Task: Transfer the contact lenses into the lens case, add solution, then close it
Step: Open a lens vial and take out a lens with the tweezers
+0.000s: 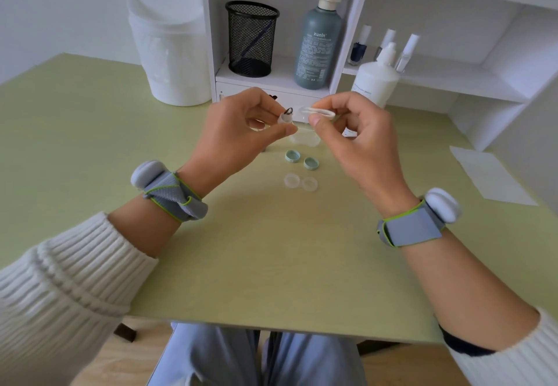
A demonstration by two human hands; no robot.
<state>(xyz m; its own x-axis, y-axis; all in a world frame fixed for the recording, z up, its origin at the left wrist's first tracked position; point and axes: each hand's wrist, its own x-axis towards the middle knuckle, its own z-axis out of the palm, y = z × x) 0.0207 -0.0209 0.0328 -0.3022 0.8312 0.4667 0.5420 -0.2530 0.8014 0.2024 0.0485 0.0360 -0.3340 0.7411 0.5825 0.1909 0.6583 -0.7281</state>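
My left hand [241,131] is closed in a pinch on a small pale holder [285,118]. What looks like a dark-rimmed lens [289,110] is perched on top of it. My right hand [359,140] pinches white tweezers [321,112], tips pointing toward 9 o'clock and just beside the lens. I cannot tell whether they touch it. Both hands hover above the counter [90,144].

Under them a clear tray [305,140] lies on the counter. Toward 6 o'clock from it sit 2 green caps [292,156], and nearer me is what I take for the clear lens case [291,180], its 2 wells uncapped. Whether anything is in them I cannot see. The white solution bottle [374,82] stands at 2 o'clock from the hands, by the shelf unit [356,23].

I judge I am in the transfer step, taking the lens off the holder. Next I need a soft grip on the lens edge, then a steady carry toward 6 o'clock and down into 1 well without folding or dropping it. Solution and capping are not yet done.
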